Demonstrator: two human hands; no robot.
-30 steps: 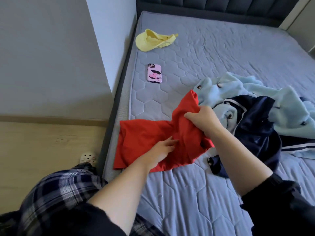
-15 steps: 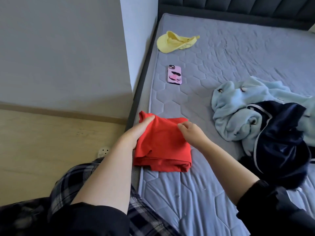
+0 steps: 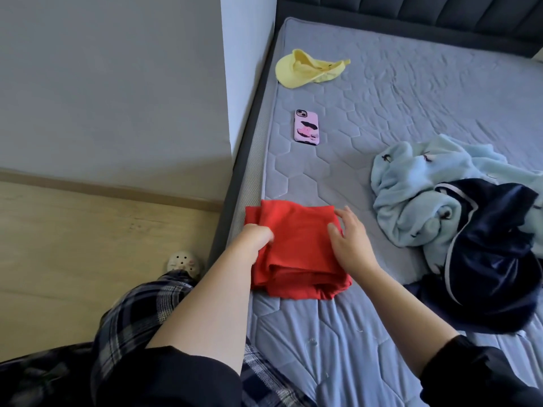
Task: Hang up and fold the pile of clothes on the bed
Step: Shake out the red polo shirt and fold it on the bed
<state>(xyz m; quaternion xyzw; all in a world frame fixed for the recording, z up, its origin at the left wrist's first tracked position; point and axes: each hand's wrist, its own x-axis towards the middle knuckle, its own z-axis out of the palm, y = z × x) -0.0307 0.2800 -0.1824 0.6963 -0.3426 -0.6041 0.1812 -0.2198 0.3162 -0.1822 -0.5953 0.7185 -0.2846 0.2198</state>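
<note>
Most of the room is taken up by the bed (image 3: 411,113), its grey quilted mattress bare and running from near to far along the right. To its left lies a wooden floor (image 3: 88,245), where the person stands in plaid trousers (image 3: 141,312) at the bed's near left edge. On the right side of the mattress sits the unfolded pile: a pale blue fleecy garment (image 3: 411,207) in a rumpled heap, with a dark navy garment (image 3: 493,245) with pale piping draped over its near right part. Well apart from that pile, at the mattress's left edge, lies a red garment (image 3: 296,239), folded into a thick, roughly square bundle. The left hand (image 3: 255,239) has its fingers curled into the bundle's left side, gripping the cloth. The right hand (image 3: 349,242) lies on the bundle's right side with fingers spread and relaxed, holding nothing. Farther up the mattress rests a yellow cap (image 3: 305,69), upturned, and between it and the red bundle a phone (image 3: 306,126) in a pink case lies face down. A pale slipper (image 3: 183,261) shows on the floor just beside the bed frame.
</note>
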